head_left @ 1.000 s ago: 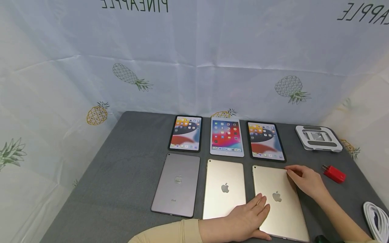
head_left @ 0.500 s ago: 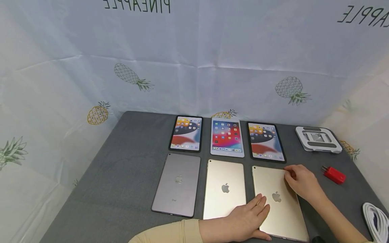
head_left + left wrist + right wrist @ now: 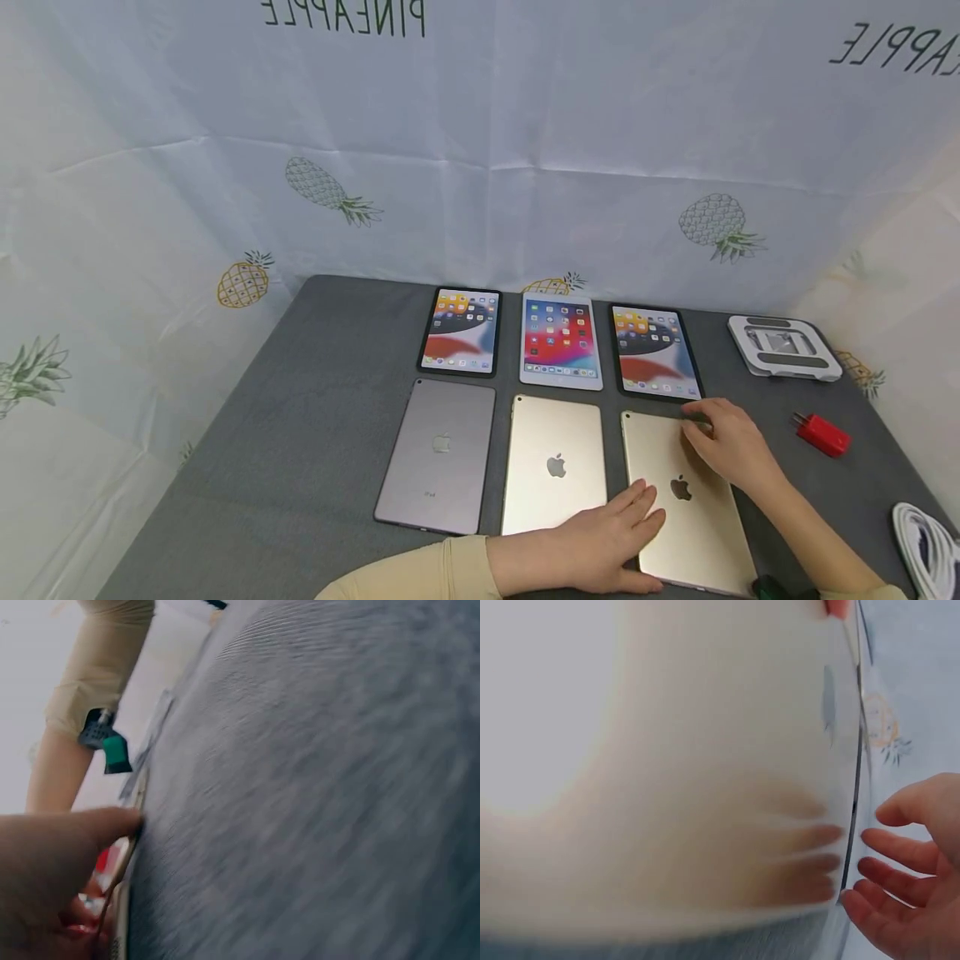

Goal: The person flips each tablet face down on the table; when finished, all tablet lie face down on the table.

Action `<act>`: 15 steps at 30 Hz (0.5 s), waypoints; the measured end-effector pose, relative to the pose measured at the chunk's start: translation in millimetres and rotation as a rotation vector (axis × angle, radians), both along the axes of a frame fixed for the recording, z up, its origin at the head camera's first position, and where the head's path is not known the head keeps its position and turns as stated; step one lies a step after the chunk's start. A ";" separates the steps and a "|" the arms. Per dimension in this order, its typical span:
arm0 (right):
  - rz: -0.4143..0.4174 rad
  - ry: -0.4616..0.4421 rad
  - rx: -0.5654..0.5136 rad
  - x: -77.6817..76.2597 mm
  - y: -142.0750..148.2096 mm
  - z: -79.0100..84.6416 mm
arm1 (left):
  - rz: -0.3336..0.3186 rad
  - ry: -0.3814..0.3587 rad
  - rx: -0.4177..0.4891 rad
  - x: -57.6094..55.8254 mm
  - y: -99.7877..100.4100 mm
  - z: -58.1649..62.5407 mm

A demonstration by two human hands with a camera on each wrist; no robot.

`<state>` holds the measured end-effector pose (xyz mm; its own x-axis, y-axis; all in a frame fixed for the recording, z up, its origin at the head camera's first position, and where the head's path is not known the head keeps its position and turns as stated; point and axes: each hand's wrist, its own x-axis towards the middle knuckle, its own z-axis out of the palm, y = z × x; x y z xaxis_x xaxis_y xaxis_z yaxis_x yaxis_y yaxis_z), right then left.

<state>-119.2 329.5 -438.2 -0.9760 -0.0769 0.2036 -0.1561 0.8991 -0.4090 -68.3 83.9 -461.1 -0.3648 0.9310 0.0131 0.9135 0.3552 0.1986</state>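
A gold tablet (image 3: 701, 537) with an apple logo lies back up at the front right of the grey table. My left hand (image 3: 600, 537) rests along its left side with straight fingers over the edge, the thumb at its near left corner. In the left wrist view that thumb (image 3: 112, 825) touches the tablet's thin edge. My right hand (image 3: 731, 442) is at the tablet's far edge, thumb and forefinger loosely bent over it. The right wrist view shows the right fingers (image 3: 900, 881) spread beside the edge, mirrored in the shiny back, pinching nothing.
Left of it lie another gold tablet (image 3: 555, 475) and a grey tablet (image 3: 435, 458), both back up. Behind stand three lit tablets in a row: black (image 3: 459, 329), white (image 3: 560, 342), black (image 3: 656, 350). Rightward are a folded stand (image 3: 783, 346), red charger (image 3: 823, 435) and white cable (image 3: 926, 550).
My right hand has slid a little left along the tablet's far edge. My left hand stays in place on the left side.
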 end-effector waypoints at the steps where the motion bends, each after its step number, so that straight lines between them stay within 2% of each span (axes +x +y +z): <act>1: 0.008 0.004 -0.012 -1.5 -3.2 0.8 | -0.004 -0.072 0.006 -2.6 -1.5 1.1; 3: 0.026 0.012 -0.044 -4.8 -10.6 2.4 | -0.003 -0.211 0.039 -7.8 -5.0 3.6; 5: 0.037 0.014 -0.071 -8.4 -19.4 4.5 | 0.007 -0.297 0.099 -13.2 -9.5 5.7; 7: 0.055 0.009 -0.105 -12.4 -28.5 6.1 | 0.019 -0.331 0.196 -18.4 -15.0 6.8; 11: 0.079 0.002 -0.166 -21.7 -47.4 9.6 | 0.055 -0.337 0.402 -31.5 -30.2 9.0; 15: 0.086 -0.060 -0.248 -33.2 -68.7 13.7 | 0.130 -0.394 0.543 -48.7 -50.8 10.7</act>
<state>-152.4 260.9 -424.5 -0.9789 -0.1150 0.1688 -0.1965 0.7549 -0.6256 -117.0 33.1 -450.5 -0.5466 0.7784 0.3088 0.6930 0.2136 0.6885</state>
